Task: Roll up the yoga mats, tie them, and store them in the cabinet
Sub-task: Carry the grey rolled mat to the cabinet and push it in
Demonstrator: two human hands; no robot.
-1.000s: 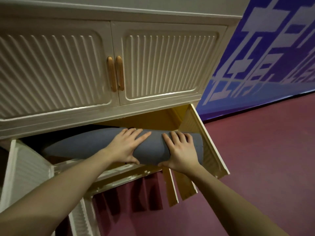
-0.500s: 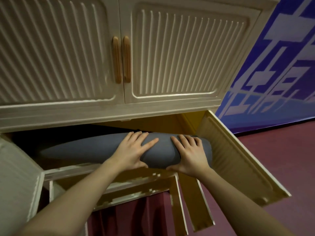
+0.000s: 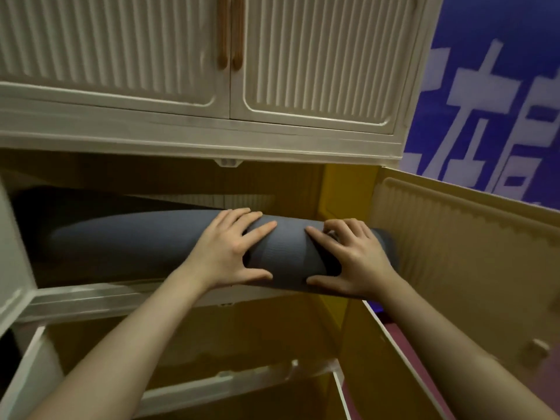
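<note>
**Rolled yoga mat going into the cabinet**

One grey rolled yoga mat lies across the open middle compartment of the cream cabinet. Left hand and right hand press on its near end, each grip spread, fingers curving over it. It looks soft, light and springy, best held around the roll.

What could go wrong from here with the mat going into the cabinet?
1. The rolled grey mat lies slanted in the open compartment, its right end close to the open right door; it may jam there or keep the door from closing.
2. No tie is visible; if the left hand and right hand let go, it might unroll.
</note>
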